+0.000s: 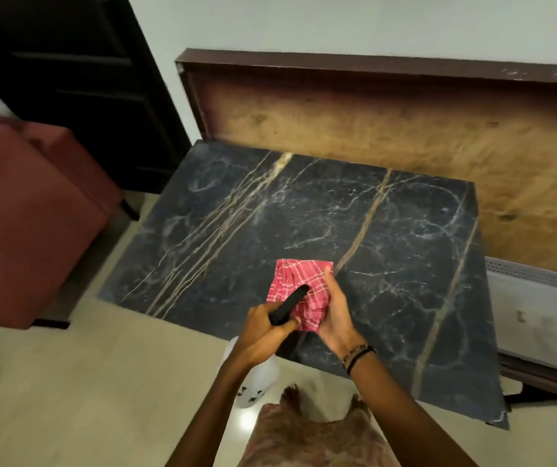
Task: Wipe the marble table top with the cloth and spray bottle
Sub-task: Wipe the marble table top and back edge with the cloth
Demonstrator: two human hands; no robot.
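At six o'clock, nearest, the left hand (259,333) grips the black nozzle head of a white plastic spray bottle (257,379), whose body hangs below the wrist over the pale floor. Just to its one o'clock, the right hand (332,315) holds a bunched red checked cloth (295,281), the nozzle tip touching the fabric. Both hover over the near edge of the dark, gold-veined marble table top (304,210). At nine o'clock stands a maroon upholstered seat (27,214); at twelve, a brown wooden board (388,129) leans against the wall.
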